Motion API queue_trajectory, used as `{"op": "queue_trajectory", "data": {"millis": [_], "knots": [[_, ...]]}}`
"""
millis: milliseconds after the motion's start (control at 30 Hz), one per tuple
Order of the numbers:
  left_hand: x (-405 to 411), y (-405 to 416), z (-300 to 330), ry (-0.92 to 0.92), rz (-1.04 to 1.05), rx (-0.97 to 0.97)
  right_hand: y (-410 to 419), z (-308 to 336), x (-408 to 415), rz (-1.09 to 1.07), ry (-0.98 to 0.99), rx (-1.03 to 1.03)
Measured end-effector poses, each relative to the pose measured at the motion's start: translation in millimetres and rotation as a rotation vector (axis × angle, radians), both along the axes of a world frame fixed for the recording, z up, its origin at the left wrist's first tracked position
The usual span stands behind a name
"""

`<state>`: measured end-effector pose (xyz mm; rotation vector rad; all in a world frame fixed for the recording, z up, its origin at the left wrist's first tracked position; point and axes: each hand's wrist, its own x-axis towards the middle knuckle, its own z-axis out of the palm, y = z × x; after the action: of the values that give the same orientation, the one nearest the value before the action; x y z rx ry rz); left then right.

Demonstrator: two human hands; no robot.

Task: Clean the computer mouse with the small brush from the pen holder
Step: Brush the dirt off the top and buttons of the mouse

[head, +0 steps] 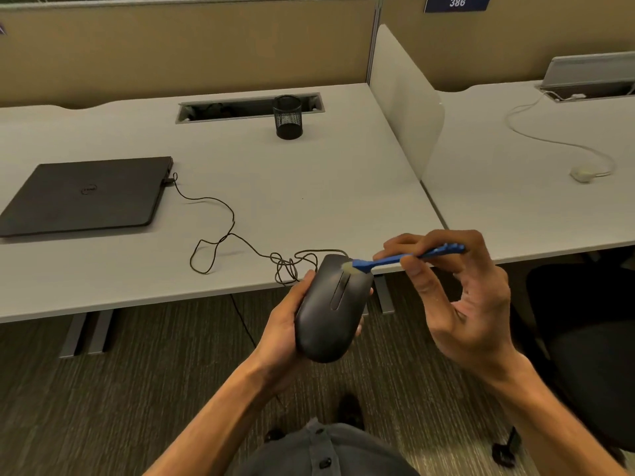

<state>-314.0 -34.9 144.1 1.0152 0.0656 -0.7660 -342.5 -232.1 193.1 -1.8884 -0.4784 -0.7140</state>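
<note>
My left hand point(280, 326) cups a black wired computer mouse point(330, 310) from below, holding it in the air in front of the desk edge. My right hand point(460, 297) pinches a small blue brush point(405, 257) by its handle. The brush's pale bristles rest on the front end of the mouse, beside the scroll-wheel slot. The mouse's thin black cable point(220, 238) trails in loops across the desk to a closed black laptop point(86, 195). A black mesh pen holder point(288, 116) stands at the back of the desk and looks empty.
The grey desk point(309, 187) has a cable slot point(240, 108) behind the pen holder. A white divider panel point(405, 97) separates it from the right-hand desk, where a white cable and adapter point(582, 173) lie. A black chair point(591, 338) stands at the right, above carpet.
</note>
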Motion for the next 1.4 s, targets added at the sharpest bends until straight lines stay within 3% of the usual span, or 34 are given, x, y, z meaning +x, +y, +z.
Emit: {"op": "queue_trajectory", "data": {"millis": [133,300,467,633,833,1000,1267,1400], "knots": [[0,-2,0,-0.02,0.049,0.098,2,-2,1,0.025,0.074,0.005],[-3,-3,0,-0.017,0.056,0.109,-6,-3,10,-0.176,0.048,-0.032],[-3,-6,2,-0.047,0.069,0.167,1,-3,1,-0.042,0.073,0.073],[-4,-5,2,-0.074,0.067,0.176,-3,-6,9,-0.259,0.016,-0.043],[-2,-5,-2,-0.154,0.055,0.247,5,-6,7,-0.12,0.048,0.03],[-4,-3,-2,-0.217,0.008,0.277,-1,-8,14,-0.297,0.007,-0.004],[-7,-6,-5,-0.258,-0.019,0.342,18,-10,15,-0.209,0.049,0.056],[-6,-6,-6,-0.252,-0.008,0.338,16,-11,18,-0.354,0.013,-0.004]]}}
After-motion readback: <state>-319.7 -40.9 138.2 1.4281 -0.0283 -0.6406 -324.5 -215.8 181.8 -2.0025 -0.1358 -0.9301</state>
